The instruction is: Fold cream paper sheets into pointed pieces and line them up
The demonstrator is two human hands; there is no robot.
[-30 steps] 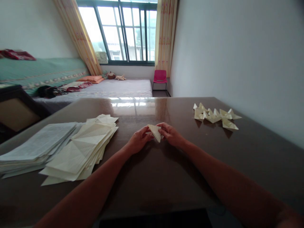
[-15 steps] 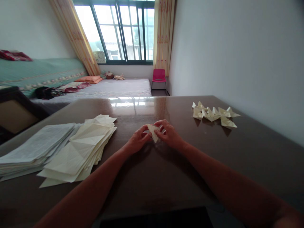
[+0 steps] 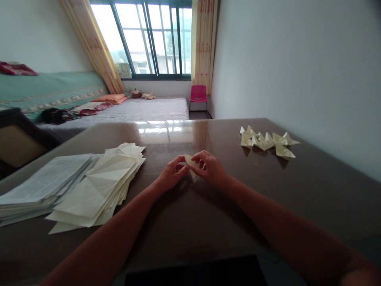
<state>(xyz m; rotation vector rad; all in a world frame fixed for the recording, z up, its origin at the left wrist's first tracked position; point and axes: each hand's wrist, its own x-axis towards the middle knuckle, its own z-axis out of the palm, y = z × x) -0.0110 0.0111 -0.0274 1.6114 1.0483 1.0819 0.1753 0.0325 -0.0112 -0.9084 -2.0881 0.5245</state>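
Note:
Between my hands, at the middle of the table, is a small piece of folded cream paper (image 3: 190,160) that tapers to a point at the bottom. My left hand (image 3: 172,172) pinches its left edge between thumb and fingers. On the other side, my right hand (image 3: 208,166) has its thumb and bent fingers closed on the paper, covering much of its right part. To the left lies a stack of creased cream paper sheets (image 3: 99,182). Several folded paper pieces (image 3: 266,141) with raised points stand at the right.
A pile of printed papers (image 3: 44,178) lies at the left of the glossy brown table (image 3: 208,222). Past the table's far edge are a bed (image 3: 160,107) and a pink chair (image 3: 198,94). A white wall (image 3: 297,63) runs along the right.
My right thumb has slid left across the folded paper toward my left fingertips, and my right hand covers more of it. Both hands stay in about the same place.

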